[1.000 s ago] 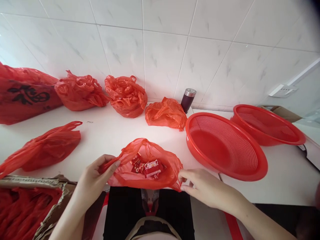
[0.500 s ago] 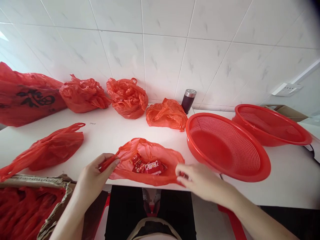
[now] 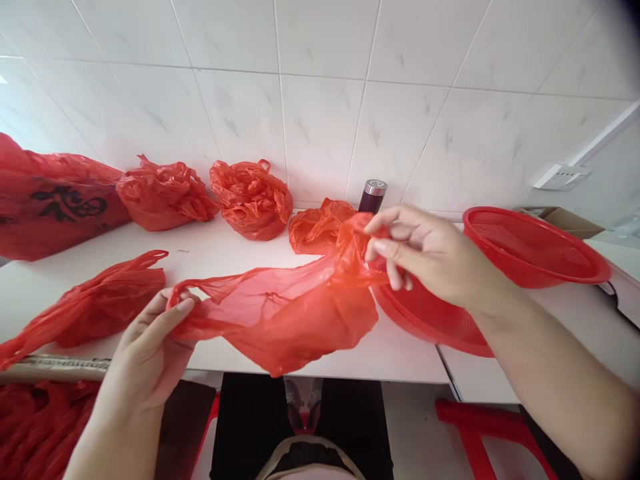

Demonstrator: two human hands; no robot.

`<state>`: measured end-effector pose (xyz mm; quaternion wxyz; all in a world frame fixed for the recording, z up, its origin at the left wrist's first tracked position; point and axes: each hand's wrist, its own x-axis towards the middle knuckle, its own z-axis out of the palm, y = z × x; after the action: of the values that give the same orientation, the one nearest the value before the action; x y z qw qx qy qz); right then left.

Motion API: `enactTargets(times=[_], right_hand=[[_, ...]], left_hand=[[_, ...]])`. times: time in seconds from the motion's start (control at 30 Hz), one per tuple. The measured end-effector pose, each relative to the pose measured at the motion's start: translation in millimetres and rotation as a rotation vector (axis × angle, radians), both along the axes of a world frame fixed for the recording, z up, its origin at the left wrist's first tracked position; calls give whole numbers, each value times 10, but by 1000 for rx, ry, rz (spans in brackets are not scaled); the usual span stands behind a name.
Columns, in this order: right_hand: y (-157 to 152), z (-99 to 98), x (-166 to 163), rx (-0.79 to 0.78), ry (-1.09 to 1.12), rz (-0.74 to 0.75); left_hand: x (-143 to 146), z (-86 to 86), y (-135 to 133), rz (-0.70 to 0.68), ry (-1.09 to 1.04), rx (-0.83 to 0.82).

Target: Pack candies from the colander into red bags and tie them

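Observation:
A red plastic bag (image 3: 290,313) hangs stretched between my two hands above the front edge of the white counter (image 3: 225,250). My left hand (image 3: 150,343) pinches its left handle low, near the counter edge. My right hand (image 3: 425,250) grips the right handle, raised higher in front of the near red colander (image 3: 430,317). The bag sags in the middle; its contents are hidden inside.
Several filled red bags (image 3: 250,197) line the tiled wall, with a large printed red bag (image 3: 50,200) at far left and another bag (image 3: 95,303) near my left hand. A dark flask (image 3: 371,195) stands by the wall. A second red colander (image 3: 535,243) sits at right.
Both hands lifted the bag off the counter and pulled its handles apart; my right hand rose up and right, my left moved left. The sweets seen inside earlier are now hidden.

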<state>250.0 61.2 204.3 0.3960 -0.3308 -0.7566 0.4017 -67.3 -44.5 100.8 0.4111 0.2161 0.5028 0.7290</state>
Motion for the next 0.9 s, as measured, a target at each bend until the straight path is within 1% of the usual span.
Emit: enactTargets(times=[0.03,0.1,0.13,0.2,0.27,0.3,0.33,0.4,0.47,0.53,0.6,0.67,0.7,0.73,0.77,0.87,0.9], right_hand=[[26,19,6,-7,-38,17],[55,52,13,16,3,-9],[57,68,14,31,22,-24],[41,104,9,44,-33,-5],[12,148,1,76,-114,9],[0,173,-1,108,-125,-10],[-7,198,-2,148,-115,-35],[2,243,7,211,-143,-70],[45,277,28,229,-269,-62],[106,308,53,232,-382,-50],[162,349,58,245,-429,-39],[202,405,10,250,-456,-9],[217,437,-42,245,-470,13],[228,468,-115,237,-480,40],[237,497,-208,229,-482,73],[259,536,-547,229,-445,220],[267,529,-656,233,-419,273]], left_hand=[[-16,-11,-16,-29,24,-21],[-37,-23,-38,-79,97,-30],[-38,-14,-43,-78,131,-5],[-7,54,-38,-32,189,92],[78,185,-4,35,227,245],[139,266,27,45,243,322],[206,350,67,25,264,379],[337,507,173,-67,311,459],[422,627,300,-168,367,507],[440,704,424,-195,434,557],[406,751,523,-190,540,552],[360,787,594,-232,684,456],[347,806,623,-289,750,389],[348,827,651,-375,792,319],[366,849,679,-492,803,254],[509,907,767,-906,752,106],[571,918,797,-1004,753,76]])
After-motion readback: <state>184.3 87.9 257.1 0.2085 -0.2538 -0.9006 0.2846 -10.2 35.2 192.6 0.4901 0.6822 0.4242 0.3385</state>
